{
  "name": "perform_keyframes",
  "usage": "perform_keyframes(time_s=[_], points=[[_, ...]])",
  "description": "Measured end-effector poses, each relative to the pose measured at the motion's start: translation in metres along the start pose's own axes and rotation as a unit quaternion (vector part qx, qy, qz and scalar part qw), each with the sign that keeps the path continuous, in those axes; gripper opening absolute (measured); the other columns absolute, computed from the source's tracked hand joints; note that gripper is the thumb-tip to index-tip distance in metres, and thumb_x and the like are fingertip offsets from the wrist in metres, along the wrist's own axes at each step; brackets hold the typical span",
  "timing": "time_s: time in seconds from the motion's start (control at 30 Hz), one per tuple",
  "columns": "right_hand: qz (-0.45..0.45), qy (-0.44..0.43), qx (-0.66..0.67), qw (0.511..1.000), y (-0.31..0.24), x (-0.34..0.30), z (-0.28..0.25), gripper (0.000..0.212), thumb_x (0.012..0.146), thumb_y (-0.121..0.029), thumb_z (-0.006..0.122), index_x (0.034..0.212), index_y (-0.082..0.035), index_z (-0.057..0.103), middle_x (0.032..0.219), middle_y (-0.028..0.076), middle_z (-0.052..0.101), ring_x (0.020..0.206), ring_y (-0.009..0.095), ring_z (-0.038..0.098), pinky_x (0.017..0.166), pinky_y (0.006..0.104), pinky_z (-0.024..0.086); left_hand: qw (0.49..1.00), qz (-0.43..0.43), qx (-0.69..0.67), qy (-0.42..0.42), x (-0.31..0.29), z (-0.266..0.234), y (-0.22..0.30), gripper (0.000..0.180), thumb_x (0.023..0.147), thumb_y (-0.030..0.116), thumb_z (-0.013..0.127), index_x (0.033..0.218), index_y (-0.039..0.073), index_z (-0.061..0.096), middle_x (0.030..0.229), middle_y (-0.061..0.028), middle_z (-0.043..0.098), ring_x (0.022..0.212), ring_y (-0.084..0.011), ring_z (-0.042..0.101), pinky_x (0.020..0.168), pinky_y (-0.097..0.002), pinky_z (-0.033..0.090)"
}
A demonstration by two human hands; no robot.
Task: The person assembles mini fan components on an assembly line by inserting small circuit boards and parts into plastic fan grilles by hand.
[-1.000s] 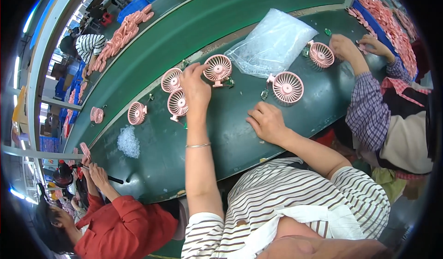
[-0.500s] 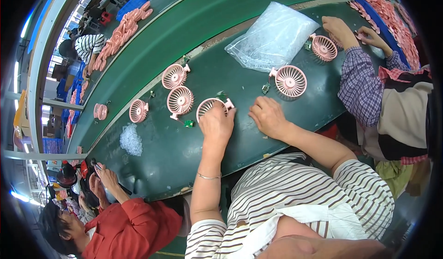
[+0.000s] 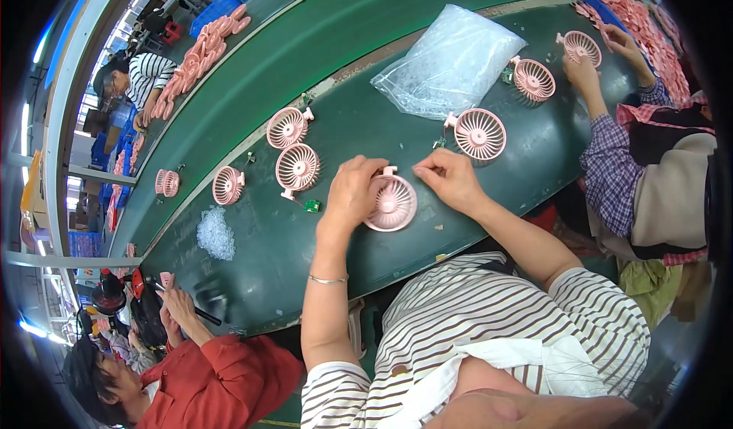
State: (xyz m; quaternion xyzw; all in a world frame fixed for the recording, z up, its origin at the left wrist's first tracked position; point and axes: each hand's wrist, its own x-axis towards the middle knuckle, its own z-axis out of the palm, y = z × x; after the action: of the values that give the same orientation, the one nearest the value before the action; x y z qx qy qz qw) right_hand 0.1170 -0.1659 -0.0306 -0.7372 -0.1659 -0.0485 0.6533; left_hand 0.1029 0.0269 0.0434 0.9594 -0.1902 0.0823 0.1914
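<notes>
A pink round fan cage (image 3: pixel 392 204) with radial ribs lies tilted on the green bench, its short neck pointing away from me. My left hand (image 3: pixel 353 192) grips it by the left side near the neck, fingers closed. To the right of the neck, my right hand (image 3: pixel 456 183) is held in a pinch just off the cage; whatever is between its fingertips is too small to make out. Beyond my right hand lies another pink fan cage (image 3: pixel 480 134) with a small green circuit board (image 3: pixel 440 145) wired to it.
More cages (image 3: pixel 298 167) stand to the left, beside a heap of small clear pieces (image 3: pixel 216 233). A large clear bag (image 3: pixel 450 61) lies at the back. Co-workers sit on both sides; the one at right holds a fan cage (image 3: pixel 582 48). A raised green belt (image 3: pixel 336 47) runs behind.
My left hand has turned the fan cage and shifted it right. My right hand's fingers have drawn into a pinch. The co-worker at right has lifted a cage.
</notes>
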Motion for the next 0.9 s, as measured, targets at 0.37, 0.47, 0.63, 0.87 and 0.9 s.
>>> perform_keyframes(time_s=[0.37, 0.47, 0.63, 0.87, 0.9], points=[[0.156, -0.044, 0.259, 0.952, -0.029, -0.005, 0.019, 0.012, 0.087, -0.008, 0.064, 0.093, 0.002, 0.066, 0.081, 0.001, 0.064, 0.071, 0.004, 0.055, 0.062, 0.0185, 0.046, 0.875, -0.216, -0.349, 0.258, -0.061, 0.033, 0.058, 0.03, 0.079, 0.002, 0.069, 0.108, 0.002, 0.064, 0.094, -0.0066, 0.065, 0.079, -0.0107, 0.06, 0.071, -0.0238, 0.048], [0.161, -0.064, 0.261, 0.95, -0.034, -0.008, 0.019, 0.012, 0.087, -0.009, 0.064, 0.091, 0.002, 0.066, 0.079, 0.001, 0.064, 0.07, 0.004, 0.055, 0.061, 0.0187, 0.046, 0.874, -0.217, -0.345, 0.264, -0.065, 0.029, 0.062, 0.029, 0.08, 0.002, 0.068, 0.109, 0.0, 0.063, 0.095, -0.0057, 0.065, 0.079, -0.0102, 0.058, 0.073, -0.0236, 0.048], [0.185, -0.102, 0.255, 0.944, -0.051, -0.01, 0.016, 0.013, 0.086, -0.01, 0.066, 0.089, 0.003, 0.066, 0.077, 0.003, 0.064, 0.067, 0.004, 0.056, 0.058, 0.0191, 0.046, 0.879, -0.212, -0.322, 0.28, -0.072, 0.028, 0.07, 0.028, 0.08, 0.005, 0.071, 0.106, -0.001, 0.062, 0.094, -0.005, 0.065, 0.08, -0.0098, 0.058, 0.074, -0.0227, 0.047], [0.214, -0.082, 0.326, 0.917, -0.052, -0.014, 0.025, 0.01, 0.086, -0.007, 0.065, 0.088, 0.003, 0.066, 0.08, 0.004, 0.066, 0.07, 0.007, 0.059, 0.061, 0.0212, 0.048, 0.848, -0.223, -0.36, 0.318, -0.075, 0.033, 0.065, 0.031, 0.075, 0.005, 0.074, 0.099, -0.001, 0.056, 0.086, -0.0082, 0.064, 0.078, -0.0136, 0.061, 0.073, -0.026, 0.049], [0.216, -0.087, 0.34, 0.911, -0.052, -0.014, 0.026, 0.01, 0.086, -0.007, 0.065, 0.087, 0.003, 0.066, 0.08, 0.005, 0.066, 0.071, 0.007, 0.059, 0.062, 0.0216, 0.049, 0.855, -0.217, -0.346, 0.319, -0.075, 0.033, 0.064, 0.032, 0.074, 0.005, 0.075, 0.098, -0.001, 0.055, 0.085, -0.0088, 0.064, 0.078, -0.014, 0.062, 0.072, -0.0261, 0.049]])
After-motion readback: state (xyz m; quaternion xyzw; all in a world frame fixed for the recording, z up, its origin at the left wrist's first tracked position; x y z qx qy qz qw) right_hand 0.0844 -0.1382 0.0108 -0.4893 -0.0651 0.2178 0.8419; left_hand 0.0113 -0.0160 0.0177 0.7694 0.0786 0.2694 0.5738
